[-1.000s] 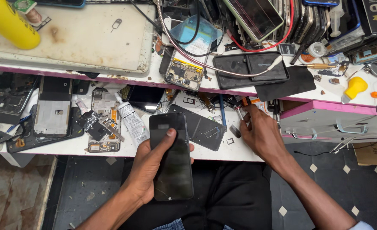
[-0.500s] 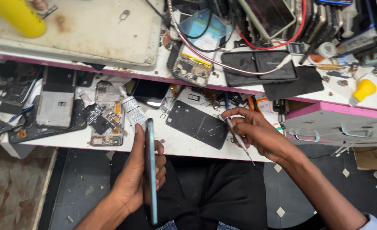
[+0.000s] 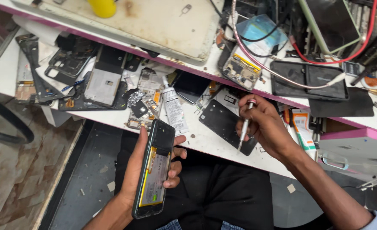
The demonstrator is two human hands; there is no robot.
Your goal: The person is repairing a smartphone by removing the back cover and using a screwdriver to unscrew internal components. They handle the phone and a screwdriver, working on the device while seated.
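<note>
Cluttered white worktop [image 3: 205, 140], phone parts everywhere. Left hand [image 3: 143, 170] grip wrapped round opened phone [image 3: 155, 168], battery up, at 6 o'clock. Right hand [image 3: 265, 125] grip pinching screwdriver [image 3: 245, 125] at 3 o'clock, over black back cover [image 3: 222, 123].

A white workbench [image 3: 205, 138] carries a black back cover [image 3: 222, 123], glue tube [image 3: 173, 108] and phone frames [image 3: 107, 79].

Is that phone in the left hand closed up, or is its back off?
Open. The phone in the left hand shows its battery and inner frame, with no back cover on it.
</note>
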